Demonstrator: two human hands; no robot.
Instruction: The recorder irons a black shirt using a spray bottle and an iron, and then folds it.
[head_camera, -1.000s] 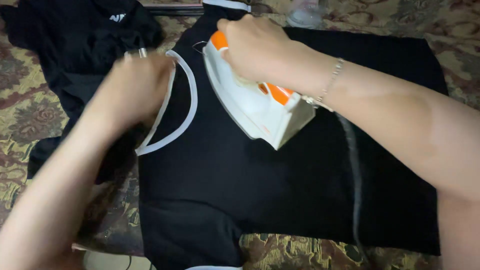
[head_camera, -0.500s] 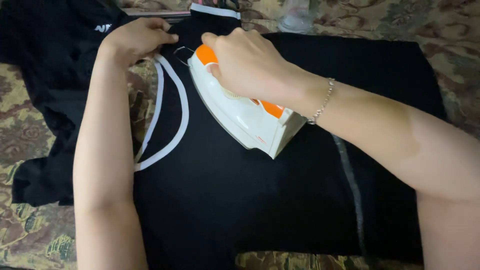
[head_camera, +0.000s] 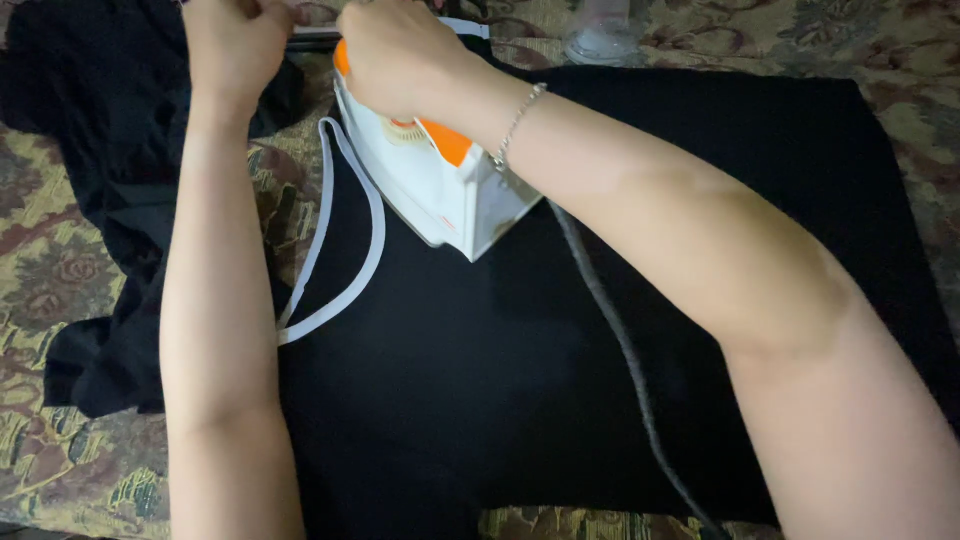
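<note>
The right hand (head_camera: 400, 55) is closed around the orange handle of the one white-and-orange plastic steam iron (head_camera: 435, 180), which rests soleplate down on the far-left part of the black fabric garment with white-trimmed edge (head_camera: 560, 350). The iron's long axis runs diagonally: its pointed nose lies far and left under the hand, its blunt heel near and right. One grey power cord (head_camera: 620, 350) leaves the heel and trails toward the near edge.

The left hand (head_camera: 235, 45) lies just left of the iron at the far edge of the garment. Its fingers are curled, apparently pinching black cloth; the exact grip cannot be told, as the frame cuts the fingertips off.

The right hand is on the iron; the left is beside it.

Count:
- Irons: one.
- Cords: one.
- Flat garment: one.
- Crumpled black cloth (head_camera: 90, 150), far left: one heap.
- Clear plastic bottle (head_camera: 605, 35), far: one.
- Patterned brocade cover (head_camera: 60, 470): one.
- Thin silver bracelet (head_camera: 515, 125), right wrist: one.
</note>
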